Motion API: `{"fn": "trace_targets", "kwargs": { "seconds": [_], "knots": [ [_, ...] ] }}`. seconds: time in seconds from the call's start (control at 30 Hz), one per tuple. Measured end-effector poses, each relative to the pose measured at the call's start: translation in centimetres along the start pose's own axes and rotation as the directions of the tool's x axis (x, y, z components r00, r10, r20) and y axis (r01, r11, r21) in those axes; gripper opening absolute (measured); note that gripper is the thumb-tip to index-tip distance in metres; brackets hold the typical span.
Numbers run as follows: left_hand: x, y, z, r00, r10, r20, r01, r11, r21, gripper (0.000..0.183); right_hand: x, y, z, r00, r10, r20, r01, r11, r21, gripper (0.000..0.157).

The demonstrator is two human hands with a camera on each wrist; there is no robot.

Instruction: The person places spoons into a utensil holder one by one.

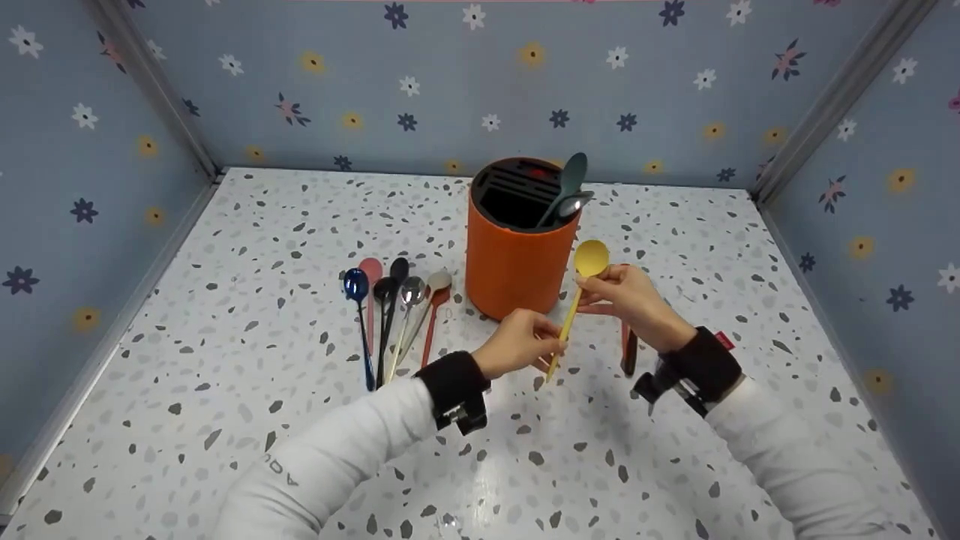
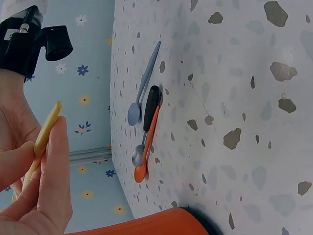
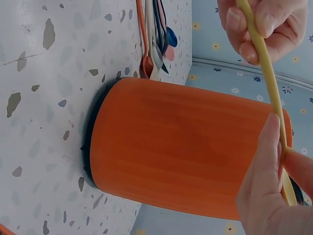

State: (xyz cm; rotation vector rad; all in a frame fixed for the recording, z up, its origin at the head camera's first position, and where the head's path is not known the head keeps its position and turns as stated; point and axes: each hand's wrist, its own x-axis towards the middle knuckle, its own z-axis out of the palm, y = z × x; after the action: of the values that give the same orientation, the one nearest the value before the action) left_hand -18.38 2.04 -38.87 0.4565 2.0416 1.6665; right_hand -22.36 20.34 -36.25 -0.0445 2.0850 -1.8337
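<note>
A yellow spoon (image 1: 579, 289) is held above the speckled table by both hands, its bowl up beside the orange holder (image 1: 517, 247). My left hand (image 1: 521, 341) pinches the lower end of the handle (image 2: 45, 134). My right hand (image 1: 626, 296) pinches the stem just under the bowl (image 3: 266, 73). The orange holder (image 3: 186, 154) has a black slotted top, with a teal spoon (image 1: 566, 184) and a metal spoon (image 1: 576, 202) standing in it.
Several spoons (image 1: 394, 311) of different colours lie side by side left of the holder. Some more utensils (image 1: 628, 351) lie under my right wrist; in the left wrist view they show as blue, black and orange ones (image 2: 146, 122). Flowered walls enclose the table.
</note>
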Motion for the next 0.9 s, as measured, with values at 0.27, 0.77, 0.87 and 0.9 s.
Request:
{"fn": "trace_targets", "kwargs": {
  "seconds": [0.27, 0.77, 0.87, 0.9],
  "knots": [
    [-0.4, 1.9, -1.0, 0.998, 0.043, -0.042, -0.039, 0.995, 0.089, 0.016, 0.0, -2.1, 0.4, 0.999, -0.034, -0.016, 0.034, 0.999, -0.003, 0.031],
    [0.3, 5.4, -2.7, 0.99, 0.102, -0.096, -0.083, 0.979, 0.188, 0.016, 0.4, -6.4, 0.2, 0.993, -0.113, -0.04, 0.114, 0.993, 0.043, 0.028],
    [0.4, 6.1, -3.1, 0.985, 0.142, -0.093, -0.118, 0.967, 0.225, 0.017, 0.4, -7.2, 0.2, 0.99, -0.132, -0.049, 0.135, 0.989, 0.058, 0.031],
    [0.4, 6.3, -3.3, 0.983, 0.157, -0.092, -0.131, 0.963, 0.237, 0.017, 0.4, -7.5, 0.2, 0.989, -0.138, -0.052, 0.141, 0.988, 0.059, 0.032]
  ]
}}
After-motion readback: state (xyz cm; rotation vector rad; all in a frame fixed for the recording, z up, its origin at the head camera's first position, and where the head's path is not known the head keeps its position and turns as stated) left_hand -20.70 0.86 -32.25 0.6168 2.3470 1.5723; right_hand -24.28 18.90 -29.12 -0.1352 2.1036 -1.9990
